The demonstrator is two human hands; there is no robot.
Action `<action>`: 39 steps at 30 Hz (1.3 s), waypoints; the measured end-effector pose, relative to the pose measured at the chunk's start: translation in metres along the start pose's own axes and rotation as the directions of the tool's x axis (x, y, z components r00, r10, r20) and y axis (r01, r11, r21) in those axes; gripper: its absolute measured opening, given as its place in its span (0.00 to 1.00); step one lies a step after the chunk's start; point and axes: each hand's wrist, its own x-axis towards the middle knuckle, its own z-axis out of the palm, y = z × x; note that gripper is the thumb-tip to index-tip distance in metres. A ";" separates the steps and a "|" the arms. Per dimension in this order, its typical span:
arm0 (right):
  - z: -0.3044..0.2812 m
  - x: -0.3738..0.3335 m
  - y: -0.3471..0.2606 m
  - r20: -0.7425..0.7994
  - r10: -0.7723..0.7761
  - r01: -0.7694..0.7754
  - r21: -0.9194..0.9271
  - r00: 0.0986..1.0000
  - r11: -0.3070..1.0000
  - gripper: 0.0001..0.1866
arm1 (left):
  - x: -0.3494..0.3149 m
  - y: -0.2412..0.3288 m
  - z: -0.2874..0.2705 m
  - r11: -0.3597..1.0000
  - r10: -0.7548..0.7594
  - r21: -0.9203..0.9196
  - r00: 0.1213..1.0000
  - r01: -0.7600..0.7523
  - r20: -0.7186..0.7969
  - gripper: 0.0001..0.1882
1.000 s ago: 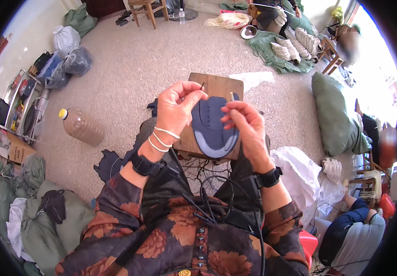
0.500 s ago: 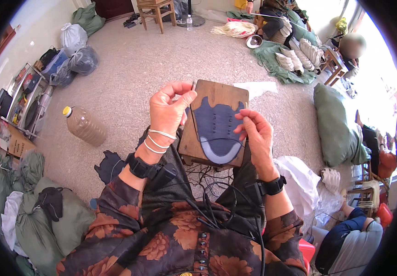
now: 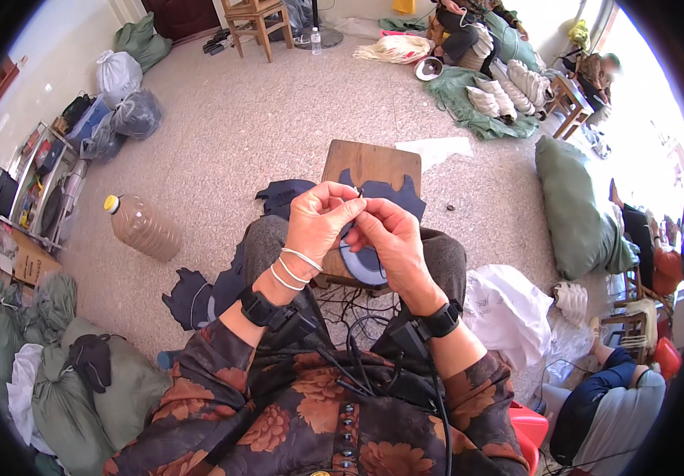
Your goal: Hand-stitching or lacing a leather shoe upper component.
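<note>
Left hand, wrist bent inward, thumb and forefinger pinched on a tiny dark slender item. Right hand angled in from the other side, fingers curled, fingertips beside the left's (cannot tell whether they grip the item too). Both forearms converge over the lap. Beneath and beyond the hands: dark-blue flat piece with pale grey curved band, partly hidden, on the brown wooden worktop.

We list one small brown wooden counter; on it, one dark-blue cut piece with a pale-grey curved end, partly hidden. Below, we record a speckled floor, bearing one yellow-capped bottle.
</note>
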 end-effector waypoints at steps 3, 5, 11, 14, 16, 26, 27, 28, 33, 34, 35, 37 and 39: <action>-0.007 -0.001 0.004 -0.055 0.005 -0.010 -0.094 0.998 0.995 0.09 | -0.002 -0.009 -0.012 0.926 -0.146 -0.328 0.979 0.185 0.139 0.09; -0.008 -0.005 -0.001 -0.104 0.026 -0.036 -0.094 0.994 0.995 0.07 | 0.001 -0.021 -0.026 0.850 -0.175 -0.456 0.957 0.264 0.230 0.12; -0.021 -0.013 0.006 -0.142 0.031 -0.051 -0.139 0.989 0.989 0.07 | -0.003 -0.035 -0.043 0.763 -0.268 -0.536 0.931 0.361 0.246 0.15; -0.023 -0.019 0.010 -0.113 0.072 -0.098 -0.247 0.991 0.964 0.07 | -0.009 -0.027 -0.036 0.841 -0.230 -0.468 0.962 0.272 0.146 0.18; -0.020 -0.020 0.013 -0.116 0.052 -0.082 -0.272 0.992 0.959 0.07 | -0.012 -0.017 -0.026 0.907 -0.179 -0.362 0.976 0.214 0.127 0.21; -0.013 -0.014 0.015 0.104 -0.306 0.292 -0.684 0.946 0.668 0.05 | -0.017 -0.028 -0.019 0.921 0.112 0.302 0.908 -0.248 0.403 0.44; -0.011 -0.016 0.010 0.143 -0.277 0.295 -0.701 0.950 0.649 0.05 | -0.017 -0.025 -0.019 0.879 0.092 0.390 0.900 -0.274 0.425 0.44; -0.011 -0.017 0.007 0.181 -0.245 0.298 -0.718 0.952 0.629 0.06 | -0.017 -0.024 -0.020 0.879 0.089 0.392 0.901 -0.271 0.424 0.44; -0.015 -0.015 0.008 0.237 -0.253 0.343 -0.743 0.938 0.574 0.05 | -0.012 -0.027 -0.027 0.912 0.052 0.342 0.890 -0.228 0.453 0.44; -0.016 -0.014 0.008 0.240 -0.243 0.339 -0.748 0.940 0.571 0.06 | -0.012 -0.029 -0.026 0.912 0.051 0.342 0.890 -0.226 0.454 0.44; -0.016 -0.014 0.009 0.244 -0.233 0.335 -0.752 0.941 0.567 0.06 | -0.012 -0.033 -0.024 0.927 0.087 0.302 0.909 -0.224 0.409 0.40; -0.021 -0.013 0.019 0.213 -0.297 0.354 -0.733 0.931 0.581 0.05 | -0.015 -0.033 -0.023 0.936 0.124 0.266 0.924 -0.229 0.361 0.35; -0.020 -0.014 0.022 0.186 -0.364 0.380 -0.714 0.913 0.588 0.04 | -0.019 -0.031 -0.023 0.979 -0.119 0.182 0.983 0.092 0.139 0.22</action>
